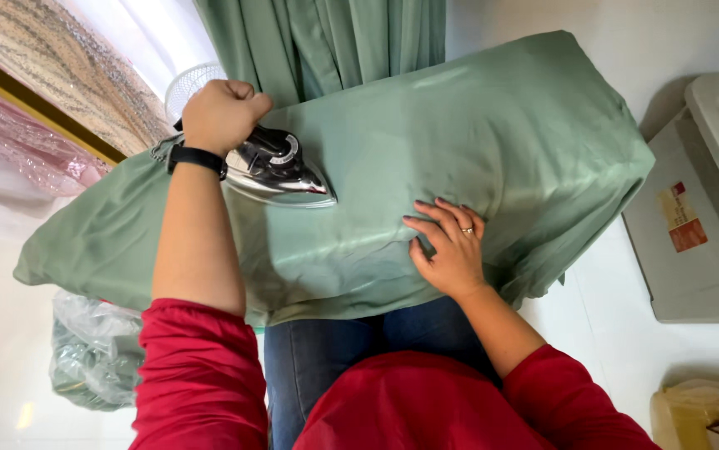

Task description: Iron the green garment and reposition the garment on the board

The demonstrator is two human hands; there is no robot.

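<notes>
One iron (pixel 280 167), gripped by closed left hand (pixel 222 112). One green cloth (pixel 476 125) covers the surface; right hand (pixel 451 250) pressed flat, fingers (pixel 434 218) spread, holding nothing.

my left hand (pixel 220 115) has its grip closed round the iron (pixel 280 169) on the green cloth (pixel 476 125) | my right hand (pixel 451 250) flat on it, fingers spread | plastic bag (pixel 92 350) on the floor

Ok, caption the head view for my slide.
Left hand grips an iron on green cloth; right hand lies flat on it.
</notes>
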